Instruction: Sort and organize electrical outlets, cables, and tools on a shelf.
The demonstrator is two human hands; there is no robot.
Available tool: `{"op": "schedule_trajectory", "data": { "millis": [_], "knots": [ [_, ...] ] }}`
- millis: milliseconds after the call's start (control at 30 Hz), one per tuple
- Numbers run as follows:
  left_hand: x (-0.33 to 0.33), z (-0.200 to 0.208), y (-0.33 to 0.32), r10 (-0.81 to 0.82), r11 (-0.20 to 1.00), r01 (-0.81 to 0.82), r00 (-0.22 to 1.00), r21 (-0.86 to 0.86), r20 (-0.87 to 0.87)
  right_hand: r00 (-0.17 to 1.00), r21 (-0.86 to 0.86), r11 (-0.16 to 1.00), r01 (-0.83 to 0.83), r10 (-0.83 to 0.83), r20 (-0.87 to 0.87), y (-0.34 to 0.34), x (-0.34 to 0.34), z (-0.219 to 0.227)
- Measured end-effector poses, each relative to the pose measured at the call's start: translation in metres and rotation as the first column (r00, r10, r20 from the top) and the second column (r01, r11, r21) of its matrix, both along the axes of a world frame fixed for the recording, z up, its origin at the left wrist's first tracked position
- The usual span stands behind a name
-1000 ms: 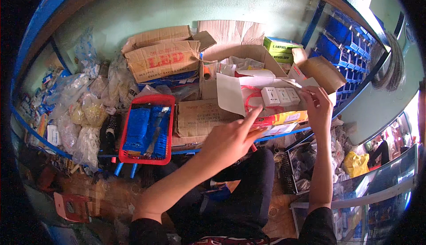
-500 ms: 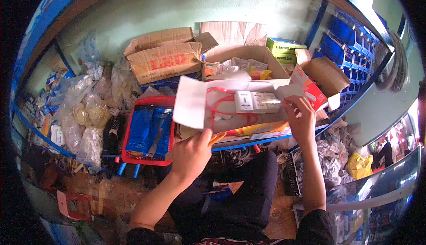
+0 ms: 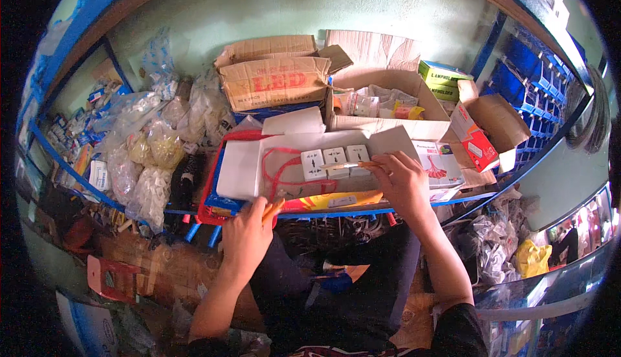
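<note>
An open, white-lined cardboard box [image 3: 392, 141] with a yellow and red front lies before me. Inside, three white socket modules [image 3: 334, 161] sit in a row beside a loop of red cord [image 3: 272, 156]. My right hand [image 3: 406, 185] reaches over the box's right part, fingers pinched on a slim pen-like tool [image 3: 352, 165] that points left across the sockets. At the box's front left corner, my left hand [image 3: 246, 237] is closed around a short orange-brown stick [image 3: 272, 210]; its kind is unclear.
Behind stand an open brown carton [image 3: 278, 75] and another carton [image 3: 388, 124] holding packets. A red and white box [image 3: 475, 137] leans at right. Under the box's left flap is a red basket [image 3: 213, 192]. Filled plastic bags [image 3: 155, 143] crowd the left; blue bins [image 3: 524, 92] line the right.
The socket modules now lie spread in a row and the box sits lower and flatter. My left hand has moved left and down; my right hand has moved left over the box.
</note>
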State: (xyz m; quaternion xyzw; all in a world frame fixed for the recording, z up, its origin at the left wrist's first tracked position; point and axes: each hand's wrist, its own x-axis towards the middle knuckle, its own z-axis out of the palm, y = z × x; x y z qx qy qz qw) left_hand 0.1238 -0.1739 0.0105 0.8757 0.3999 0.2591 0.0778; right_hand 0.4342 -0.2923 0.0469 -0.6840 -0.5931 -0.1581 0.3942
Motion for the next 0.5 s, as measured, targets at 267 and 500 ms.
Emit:
{"op": "schedule_trajectory", "data": {
  "millis": [267,500],
  "knots": [
    [0.018,-0.010,0.023,-0.003,0.998,0.007,0.997,0.059,-0.072,0.993,0.045,0.998,0.042,-0.047,0.108,0.013,0.002,-0.004],
    [0.017,-0.011,0.009,-0.007,0.999,0.008,1.000,0.038,-0.020,0.992,-0.150,0.986,-0.070,0.085,0.096,0.017,0.005,0.001]
  ]
}}
